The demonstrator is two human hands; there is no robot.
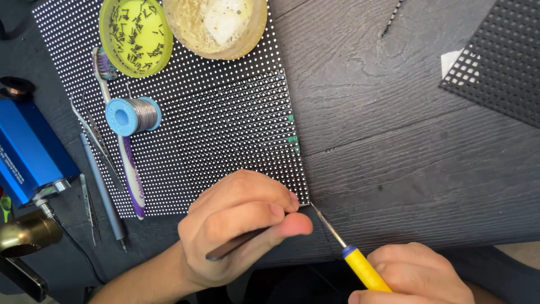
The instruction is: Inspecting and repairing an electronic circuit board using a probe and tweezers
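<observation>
My right hand (pixel 416 276) grips the soldering iron (pixel 351 253), tip slanting up-left to the dotted panel's (pixel 225 124) corner; my left fingers (pixel 275 211) pinch what looks like tweezers (pixel 233 245).

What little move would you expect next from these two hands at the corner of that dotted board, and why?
Probably a slight nudge of the soldering iron tip onto the dotted panel corner. The right hand aims it there, just short of the edge, while the left hand steadies tweezers at that spot.

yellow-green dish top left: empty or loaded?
Loaded. The yellow-green dish holds many small dark parts scattered over its bottom, and it rests on the dotted panel.
</observation>
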